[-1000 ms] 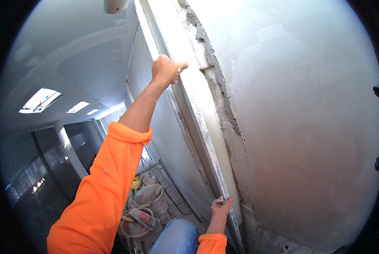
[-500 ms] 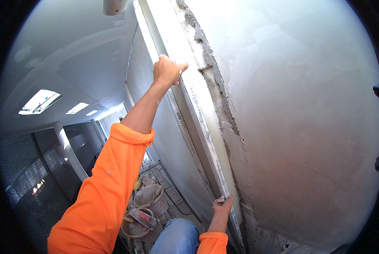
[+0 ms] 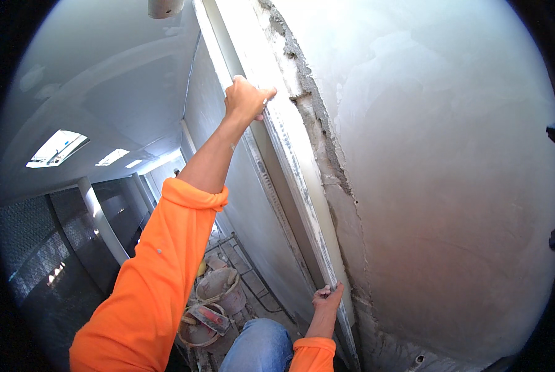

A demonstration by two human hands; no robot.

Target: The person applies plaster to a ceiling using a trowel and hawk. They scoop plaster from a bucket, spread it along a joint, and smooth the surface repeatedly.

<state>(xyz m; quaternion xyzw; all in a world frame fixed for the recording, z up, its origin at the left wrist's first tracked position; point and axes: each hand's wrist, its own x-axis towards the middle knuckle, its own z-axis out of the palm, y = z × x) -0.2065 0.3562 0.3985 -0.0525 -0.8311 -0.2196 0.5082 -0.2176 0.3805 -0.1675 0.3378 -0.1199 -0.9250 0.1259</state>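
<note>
A long, pale metal straightedge [image 3: 305,204] with white smears runs diagonally along the edge of a wall recess [image 3: 277,204]. My left hand [image 3: 246,98], arm raised in an orange sleeve, is closed around its upper part, thumb stretched over the front. My right hand [image 3: 327,299] grips the same straightedge low down, fingers curled on its edge. Just right of it runs a ragged strip of broken plaster and exposed grey mortar [image 3: 327,139], beside a smooth grey plastered wall [image 3: 444,198].
Below are plaster-caked buckets [image 3: 221,288], a trowel with a red handle [image 3: 214,319] and metal scaffold rails [image 3: 259,279]. My jeans-clad knee [image 3: 259,344] is at the bottom. Left are a ceiling with openings [image 3: 57,149], a column [image 3: 101,217] and dark mesh [image 3: 32,248]. A pipe [image 3: 166,7] hangs above.
Both my hands, still on the straightedge, have shifted slightly upward in the picture, the left also a little to the right. The grip looks the same.
</note>
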